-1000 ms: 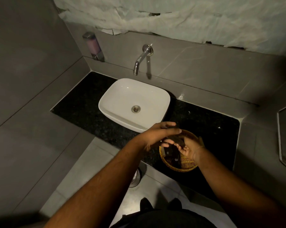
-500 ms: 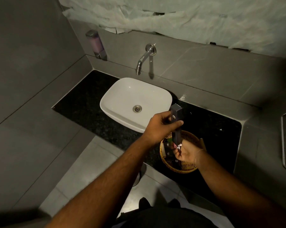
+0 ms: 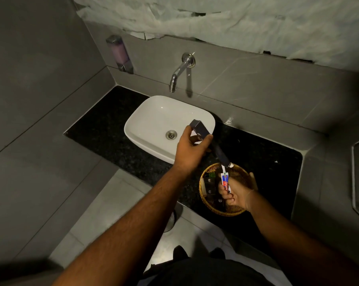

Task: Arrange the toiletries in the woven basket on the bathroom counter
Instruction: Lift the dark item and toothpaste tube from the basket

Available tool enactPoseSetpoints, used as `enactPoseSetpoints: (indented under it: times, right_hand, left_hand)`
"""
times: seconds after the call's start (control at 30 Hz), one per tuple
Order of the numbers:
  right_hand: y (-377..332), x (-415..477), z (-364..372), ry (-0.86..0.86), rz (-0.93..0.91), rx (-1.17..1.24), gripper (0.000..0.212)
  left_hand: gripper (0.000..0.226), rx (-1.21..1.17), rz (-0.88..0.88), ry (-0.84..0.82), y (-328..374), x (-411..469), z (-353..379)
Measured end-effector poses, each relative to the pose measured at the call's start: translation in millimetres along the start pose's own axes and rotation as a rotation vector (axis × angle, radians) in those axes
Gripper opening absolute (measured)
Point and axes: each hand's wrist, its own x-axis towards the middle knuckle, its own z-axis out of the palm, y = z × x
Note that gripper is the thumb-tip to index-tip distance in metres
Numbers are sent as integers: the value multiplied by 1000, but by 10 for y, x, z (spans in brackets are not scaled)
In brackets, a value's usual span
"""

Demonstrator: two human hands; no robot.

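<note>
A round woven basket (image 3: 240, 174) sits on the black counter (image 3: 263, 149), right of the sink. Several small dark packets (image 3: 210, 187) lie inside it. My left hand (image 3: 190, 150) grips a long dark carton (image 3: 210, 141), tilted, with its open lower end just over the basket's far rim. My right hand (image 3: 237, 195) is over the basket and holds a small white, red and blue toothpaste tube (image 3: 224, 179). The tube's tip is just below the carton's open end.
A white vessel sink (image 3: 153, 122) stands left of the basket under a chrome wall tap (image 3: 179, 72). A soap dispenser (image 3: 119, 52) hangs at the back left. A metal rail (image 3: 354, 182) is on the right wall. A bin (image 3: 172, 220) is below the counter edge.
My left hand has lifted the dark carton up and to the left, over the sink's edge. My right hand has drawn the toothpaste tube out of it, above the basket.
</note>
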Motion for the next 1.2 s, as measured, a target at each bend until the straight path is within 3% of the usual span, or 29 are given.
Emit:
enactPoseSetpoints:
  times: [0.17,0.33,0.5,0.6,0.73,0.8,0.87,0.97,1.2]
  right_hand:
    - [1,-83,-52,86,60,73,63]
    - [-37,-147,-13,78,97,43,68]
    - [-58,-117,16,26,82,115,70]
    - [-71,-14,90,166,60,54,64]
    - [-96,149,236,297,28,-85,64]
    - [-91,215,325,303,47,-137,70]
    - [-75,278,422,301,51,-158,71]
    - [-44,308,557,314,78,-144,72]
    - [142,524,688,448,96,-167,69]
  left_hand:
    - [19,-162,-124,82,-84,-7,-119]
    - [35,-306,-261,140,-221,26,-333]
    - [38,-482,-294,321,-366,14,-698]
    - [11,-516,-314,399,-492,-51,-971]
    - [19,-595,-418,395,-669,-200,-1317]
    - [10,-567,-421,363,-762,-284,-1490]
    - [25,-526,-442,307,-878,-370,-1645]
    - [22,-407,-522,252,-1085,-533,-1816]
    - [26,-59,-660,452,-1986,-953,-2022]
